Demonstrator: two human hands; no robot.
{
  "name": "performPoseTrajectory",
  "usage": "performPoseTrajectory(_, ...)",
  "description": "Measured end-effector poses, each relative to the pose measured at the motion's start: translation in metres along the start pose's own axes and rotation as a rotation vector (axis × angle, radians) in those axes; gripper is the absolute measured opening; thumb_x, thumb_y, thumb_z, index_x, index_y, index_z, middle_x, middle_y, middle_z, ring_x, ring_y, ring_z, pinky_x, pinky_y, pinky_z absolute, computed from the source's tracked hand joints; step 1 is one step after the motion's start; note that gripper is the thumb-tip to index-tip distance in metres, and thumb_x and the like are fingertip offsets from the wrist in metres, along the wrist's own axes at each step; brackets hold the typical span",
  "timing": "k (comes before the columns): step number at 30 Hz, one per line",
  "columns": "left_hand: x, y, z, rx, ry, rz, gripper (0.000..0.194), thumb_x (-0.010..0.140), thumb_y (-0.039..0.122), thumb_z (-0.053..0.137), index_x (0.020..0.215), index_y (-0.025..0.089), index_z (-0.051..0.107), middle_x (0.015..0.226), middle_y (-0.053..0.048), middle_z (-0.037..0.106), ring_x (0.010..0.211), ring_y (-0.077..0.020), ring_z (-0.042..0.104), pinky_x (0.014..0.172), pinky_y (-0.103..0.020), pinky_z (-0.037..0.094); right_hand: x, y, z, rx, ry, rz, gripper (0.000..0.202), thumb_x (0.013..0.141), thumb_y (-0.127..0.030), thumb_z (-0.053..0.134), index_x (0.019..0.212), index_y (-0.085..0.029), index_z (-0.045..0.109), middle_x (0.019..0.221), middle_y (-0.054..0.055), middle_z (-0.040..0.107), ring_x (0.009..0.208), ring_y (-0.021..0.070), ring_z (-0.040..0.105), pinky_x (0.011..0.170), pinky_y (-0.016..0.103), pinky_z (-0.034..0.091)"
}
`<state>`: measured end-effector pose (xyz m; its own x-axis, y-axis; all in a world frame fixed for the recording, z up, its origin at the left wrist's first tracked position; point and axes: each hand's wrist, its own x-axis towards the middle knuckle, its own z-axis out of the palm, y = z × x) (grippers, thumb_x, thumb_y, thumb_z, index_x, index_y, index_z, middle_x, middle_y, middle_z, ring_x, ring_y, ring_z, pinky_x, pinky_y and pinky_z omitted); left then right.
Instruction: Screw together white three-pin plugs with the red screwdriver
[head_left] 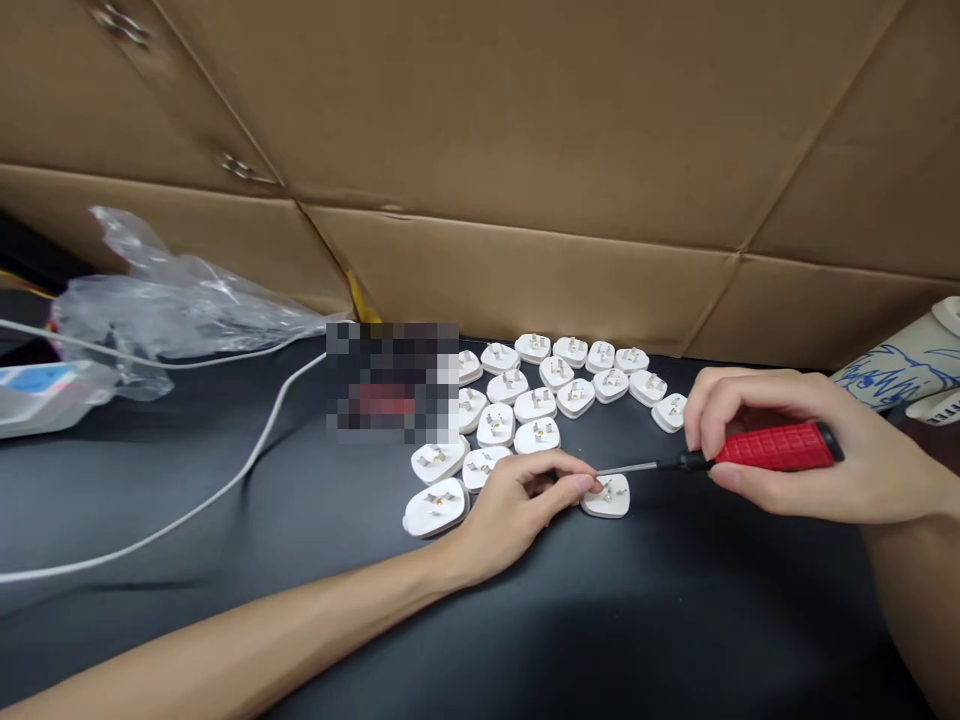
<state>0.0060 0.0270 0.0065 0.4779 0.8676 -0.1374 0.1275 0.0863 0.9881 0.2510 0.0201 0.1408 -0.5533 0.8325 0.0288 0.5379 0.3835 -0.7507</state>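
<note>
My right hand [795, 440] is wrapped around the red handle of a screwdriver [776, 447], its shaft lying nearly level and pointing left. The thumb and fingertips of my left hand [529, 495] pinch together at the screwdriver's tip; whatever is between them is hidden. Just below the tip, a white plug [609, 497] lies on the black table with its metal pins up, partly covered by my left fingertips. Several similar white plugs [536, 405] sit in loose rows behind and left of my left hand, pins upward.
A cardboard wall [525, 130] stands along the back of the table [315, 560]. At the left are a clear plastic bag [187, 300], a white cable [255, 450] and a white device [52, 395]. A patterned cup [907, 350] lies tilted at the right. One back patch is pixelated.
</note>
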Motion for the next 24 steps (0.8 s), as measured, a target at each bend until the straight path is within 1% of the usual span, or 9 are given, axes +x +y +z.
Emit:
performPoseTrajectory(5,0.0,-0.0011,0.0005,0.006,0.006,0.026,0.021,0.087,0.035,0.066,0.088,0.017,0.078,0.077,-0.004,0.075,0.065,-0.0152,0.062,0.054,-0.022,0.046,0.0003,-0.0011,-0.001,0.018,0.003,0.0,0.011,0.08,-0.015,0.07,0.077,-0.023,0.062,0.085,0.002,0.067,0.073,0.0163,0.064,0.066,0.027,0.05)
performPoseTrajectory(10,0.0001,-0.001,0.0002,0.021,0.005,0.017,0.023,0.088,0.035,0.064,0.089,0.017,0.078,0.076,-0.004,0.075,0.064,-0.0151,0.061,0.052,-0.021,0.045,0.0013,-0.0001,0.0011,0.029,0.002,0.017,0.011,0.08,-0.016,0.07,0.077,-0.023,0.062,0.085,0.002,0.067,0.074,0.0172,0.064,0.067,0.028,0.05)
performPoseTrajectory(16,0.0,0.0006,0.0002,-0.003,-0.004,0.018,0.022,0.087,0.035,0.064,0.087,0.017,0.078,0.074,-0.003,0.074,0.062,-0.0142,0.06,0.053,-0.022,0.045,-0.0001,0.0023,0.0008,0.031,0.024,0.0,0.011,0.081,-0.018,0.07,0.078,-0.023,0.062,0.088,0.001,0.067,0.075,0.0156,0.063,0.068,0.026,0.049)
performPoseTrajectory(24,-0.0017,0.0009,0.0014,0.006,-0.035,0.051,0.019,0.086,0.032,0.067,0.084,0.016,0.077,0.079,-0.006,0.077,0.065,-0.0154,0.061,0.06,-0.023,0.047,0.0016,0.0075,0.0012,0.069,0.072,0.02,0.01,0.084,-0.024,0.071,0.08,-0.024,0.063,0.086,0.0,0.065,0.078,0.0162,0.061,0.071,0.027,0.046)
